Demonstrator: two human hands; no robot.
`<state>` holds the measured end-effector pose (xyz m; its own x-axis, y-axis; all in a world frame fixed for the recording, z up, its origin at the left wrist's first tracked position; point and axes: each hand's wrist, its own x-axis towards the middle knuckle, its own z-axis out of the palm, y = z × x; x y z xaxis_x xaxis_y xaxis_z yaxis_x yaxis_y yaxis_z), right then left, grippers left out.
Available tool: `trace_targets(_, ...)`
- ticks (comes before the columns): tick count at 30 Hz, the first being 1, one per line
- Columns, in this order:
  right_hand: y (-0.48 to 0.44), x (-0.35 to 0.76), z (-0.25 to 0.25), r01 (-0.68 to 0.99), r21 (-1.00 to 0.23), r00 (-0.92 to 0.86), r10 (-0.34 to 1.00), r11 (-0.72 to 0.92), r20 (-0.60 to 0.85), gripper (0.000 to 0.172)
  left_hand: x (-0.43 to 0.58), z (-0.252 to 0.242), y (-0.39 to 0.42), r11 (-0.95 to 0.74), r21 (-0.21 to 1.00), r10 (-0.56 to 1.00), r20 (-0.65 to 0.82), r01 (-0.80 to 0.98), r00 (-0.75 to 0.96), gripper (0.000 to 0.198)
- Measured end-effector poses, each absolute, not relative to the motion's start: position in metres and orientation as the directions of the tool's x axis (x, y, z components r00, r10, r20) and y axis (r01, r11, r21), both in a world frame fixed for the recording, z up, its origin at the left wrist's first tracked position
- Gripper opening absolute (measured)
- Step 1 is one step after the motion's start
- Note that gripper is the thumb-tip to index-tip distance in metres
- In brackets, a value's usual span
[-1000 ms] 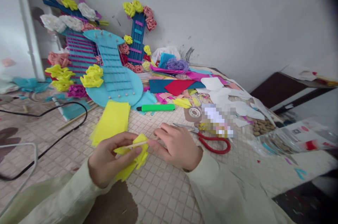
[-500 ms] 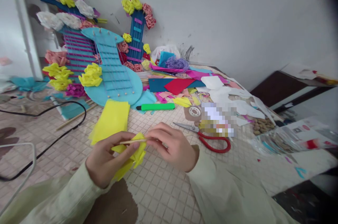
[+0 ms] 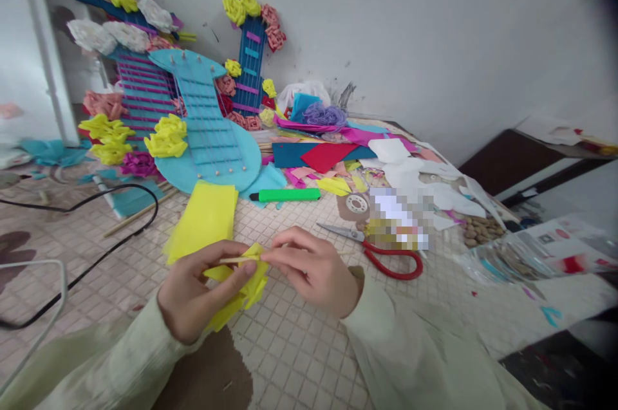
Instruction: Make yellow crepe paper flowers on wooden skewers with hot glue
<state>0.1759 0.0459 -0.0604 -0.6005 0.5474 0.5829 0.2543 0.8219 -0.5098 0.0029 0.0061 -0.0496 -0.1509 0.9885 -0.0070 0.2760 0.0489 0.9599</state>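
My left hand (image 3: 193, 294) is closed on a folded piece of yellow crepe paper (image 3: 255, 291), its thumb pressing from the front. A thin wooden stick (image 3: 232, 260) lies along the paper's upper edge and runs to the right, behind my right fingers. My right hand (image 3: 316, 268) pinches the stick where it meets the paper, palm side partly hidden. Beyond my left hand lies a stack of yellow paper sheets (image 3: 207, 214). Red-handled scissors (image 3: 393, 263) rest to the right of my right hand, blades pointing left.
A green marker (image 3: 290, 195) lies ahead. Paper guitar shapes (image 3: 207, 120) with paper flowers stand against the wall. Coloured paper scraps (image 3: 333, 156), purple yarn (image 3: 324, 115) and white sheets (image 3: 434, 194) cover the back right. A black cable (image 3: 111, 252) curves across the left.
My right fingers have shifted slightly left onto the paper's edge and closed tighter. The stick's far end now shows beyond my right hand. My left hand stays in place.
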Motion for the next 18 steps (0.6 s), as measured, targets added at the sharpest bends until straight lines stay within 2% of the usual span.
trace_targets(4, 0.0458, 0.1767, -0.0613, 0.299, -0.399, -0.607, 0.495, 0.867, 0.621, 0.023, 0.0033, -0.0477, 0.0055, 0.015, 0.960, 0.989, 0.028, 0.281, -0.148, 0.010)
trace_targets(7, 0.0453, 0.1760, -0.0603, 0.310, -0.374, -0.611, 0.485, 0.874, 0.626, 0.023, 0.0025, -0.0493, 0.0059, 0.018, 0.949, 0.991, 0.025, 0.315, -0.133, 0.012)
trace_targets(14, 0.0436, 0.1729, -0.0574, 0.286, -0.546, -0.576, 0.597, 0.787, 0.558, 0.013, 0.0053, -0.0531, 0.0049, -0.047, 0.917, 0.981, 0.116, 0.395, -0.153, 0.009)
trace_targets(18, 0.0438, 0.1725, -0.0574, 0.317, -0.592, -0.546, 0.653, 0.741, 0.525, 0.017, 0.0083, -0.0538, 0.0027, -0.096, 0.893, 0.981, 0.159, 0.440, -0.108, 0.005)
